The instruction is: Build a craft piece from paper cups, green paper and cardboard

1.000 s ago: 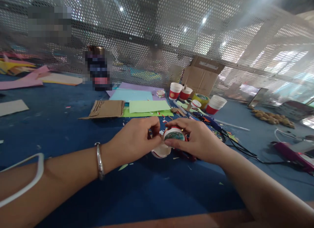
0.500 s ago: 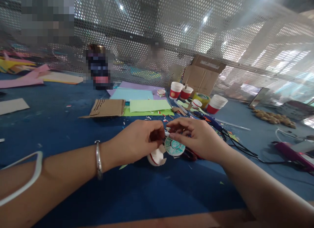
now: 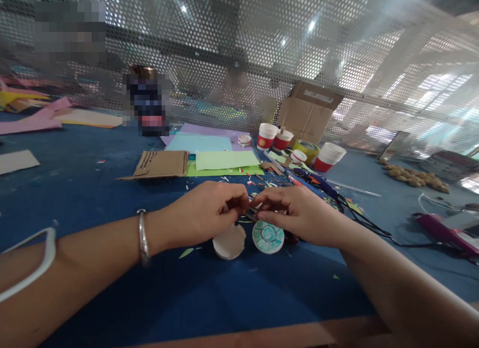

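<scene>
My left hand (image 3: 215, 208), with a silver bracelet on the wrist, has its fingers curled together around something small that I cannot make out. Close to its fingertips is my right hand (image 3: 290, 210), its thumb and fingers pinched at the same spot between the hands. Just below my left fingers lies a white paper cup bottom (image 3: 229, 244) with a torn rim. A white disc painted with teal segments (image 3: 268, 238) lies beside it, below my right fingertips. Something dark and red, partly hidden, is under my right hand.
Behind the hands lie cardboard (image 3: 160, 164), green paper (image 3: 226, 160) and small scraps. Further back stand red-and-white cups (image 3: 267, 137), a tape roll (image 3: 307, 149) and a cardboard box (image 3: 310, 113). A blue glue gun (image 3: 324, 184) with a cable lies right.
The torn cup bottom now lies lower and flatter, showing its round face. The teal disc appears slightly lower and more exposed. Both hands remain close together.
</scene>
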`<state>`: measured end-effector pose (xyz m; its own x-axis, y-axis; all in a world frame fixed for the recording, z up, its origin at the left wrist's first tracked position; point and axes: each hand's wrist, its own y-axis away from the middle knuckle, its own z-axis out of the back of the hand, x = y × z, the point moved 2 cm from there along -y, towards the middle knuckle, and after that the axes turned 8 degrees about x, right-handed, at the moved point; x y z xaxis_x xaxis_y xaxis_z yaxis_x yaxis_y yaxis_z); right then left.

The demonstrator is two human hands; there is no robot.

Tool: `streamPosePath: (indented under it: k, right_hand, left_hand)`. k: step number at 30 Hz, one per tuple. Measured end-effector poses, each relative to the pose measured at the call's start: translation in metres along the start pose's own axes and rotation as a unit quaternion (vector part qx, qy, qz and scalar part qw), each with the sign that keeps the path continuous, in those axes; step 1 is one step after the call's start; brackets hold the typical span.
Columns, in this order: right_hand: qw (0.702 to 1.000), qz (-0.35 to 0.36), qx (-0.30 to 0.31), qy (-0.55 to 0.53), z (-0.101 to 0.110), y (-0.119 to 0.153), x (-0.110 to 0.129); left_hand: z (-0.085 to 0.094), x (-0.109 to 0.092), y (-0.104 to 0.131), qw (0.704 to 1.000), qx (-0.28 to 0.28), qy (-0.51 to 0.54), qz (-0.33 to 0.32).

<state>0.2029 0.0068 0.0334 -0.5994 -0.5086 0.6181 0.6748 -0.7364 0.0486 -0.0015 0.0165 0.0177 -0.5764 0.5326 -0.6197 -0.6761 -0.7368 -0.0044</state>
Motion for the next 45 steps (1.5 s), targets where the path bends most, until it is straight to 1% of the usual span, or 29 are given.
streamPosePath:
  k: [5, 8, 11, 15, 17, 19, 21, 24, 25, 27, 28, 30, 32, 35, 37, 39, 42, 43, 44, 45]
  right_hand:
    - [1.0, -0.01, 0.006, 0.001, 0.002, -0.001, -0.005]
    - [1.0, -0.006, 0.004, 0.001, 0.002, -0.003, -0.005]
    - [1.0, -0.003, -0.005, 0.027, 0.001, -0.004, -0.001]
    - [0.999, 0.006, -0.023, 0.027, 0.003, -0.004, 0.002]
    - [1.0, 0.013, -0.022, 0.016, 0.003, -0.004, 0.002]
    - [1.0, 0.018, -0.018, 0.012, 0.003, -0.004, 0.001]
    - [1.0, 0.021, -0.018, 0.01, 0.004, -0.004, 0.0]
    - [1.0, -0.01, -0.025, 0.0, 0.007, -0.003, -0.002]
    - [0.999, -0.024, -0.029, -0.001, 0.009, -0.003, -0.004]
    - [0.998, -0.042, -0.045, 0.009, 0.013, -0.004, -0.006]
    - [0.997, -0.047, -0.055, 0.021, 0.015, -0.003, -0.008]
    - [0.994, -0.06, -0.075, 0.049, 0.02, -0.003, -0.011]
    - [0.99, -0.087, -0.081, 0.076, 0.026, -0.002, -0.015]
    - [0.984, -0.126, -0.06, 0.113, 0.032, 0.0, -0.021]
    - [0.981, -0.145, -0.036, 0.127, 0.034, 0.001, -0.026]
    - [0.979, -0.157, -0.012, 0.133, 0.035, 0.002, -0.031]
    - [0.976, -0.165, 0.015, 0.14, 0.037, 0.004, -0.033]
    - [0.975, -0.167, 0.022, 0.146, 0.037, 0.004, -0.033]
    - [0.973, -0.17, 0.028, 0.152, 0.038, 0.005, -0.033]
    - [0.972, -0.173, 0.035, 0.157, 0.039, 0.006, -0.032]
  left_hand:
    - [-0.008, 0.002, -0.002, 0.997, -0.071, 0.024, 0.035]
    - [-0.01, -0.002, -0.002, 0.995, -0.094, 0.025, 0.022]
    - [-0.012, -0.011, 0.002, 0.997, -0.074, 0.018, 0.011]
    - [-0.015, -0.02, 0.007, 0.998, -0.025, 0.036, 0.045]
    - [-0.017, -0.021, 0.007, 0.997, -0.022, 0.055, 0.042]
    - [-0.02, -0.019, 0.005, 0.997, -0.022, 0.071, 0.026]
    - [-0.023, -0.016, 0.004, 0.997, -0.018, 0.068, 0.012]
    - [-0.025, -0.016, 0.005, 0.999, -0.012, 0.039, -0.001]
    - [-0.025, -0.017, 0.005, 0.999, -0.018, 0.032, -0.001]
    - [-0.021, -0.018, 0.006, 0.999, -0.047, 0.024, -0.002]
    - [-0.018, -0.018, 0.006, 0.997, -0.073, 0.024, -0.005]
    - [-0.01, -0.015, 0.004, 0.99, -0.138, 0.028, -0.01]
    - [-0.001, -0.006, 0.002, 0.979, -0.203, 0.039, -0.002]
    - [0.009, 0.01, -0.003, 0.96, -0.27, 0.068, 0.032]
    - [0.013, 0.02, -0.006, 0.949, -0.298, 0.085, 0.057]
    - [0.015, 0.028, -0.009, 0.937, -0.326, 0.106, 0.06]
    - [0.02, 0.038, -0.014, 0.907, -0.386, 0.166, 0.033]
    - [0.023, 0.04, -0.016, 0.893, -0.413, 0.181, 0.02]
    - [0.029, 0.043, -0.018, 0.871, -0.451, 0.194, 0.0]
    - [0.036, 0.045, -0.02, 0.853, -0.482, 0.2, -0.006]
